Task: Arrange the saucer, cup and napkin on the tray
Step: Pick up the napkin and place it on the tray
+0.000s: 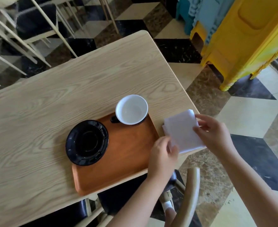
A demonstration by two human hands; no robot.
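A brown wooden tray (125, 158) lies on the light wooden table (53, 112). A black saucer (87, 142) rests on the tray's left end, overhanging the rim. A cup (131, 109), white inside and black outside, stands at the tray's far corner. A folded white napkin (181, 131) lies on the table just right of the tray, at the table's right edge. My left hand (163, 154) pinches the napkin's near left corner. My right hand (212, 130) holds its right side.
A chair with a pale curved back (190, 194) stands below the table's near edge. More chairs (28, 27) stand beyond the far side. Yellow and blue plastic stools (243, 38) are stacked on the tiled floor at the right.
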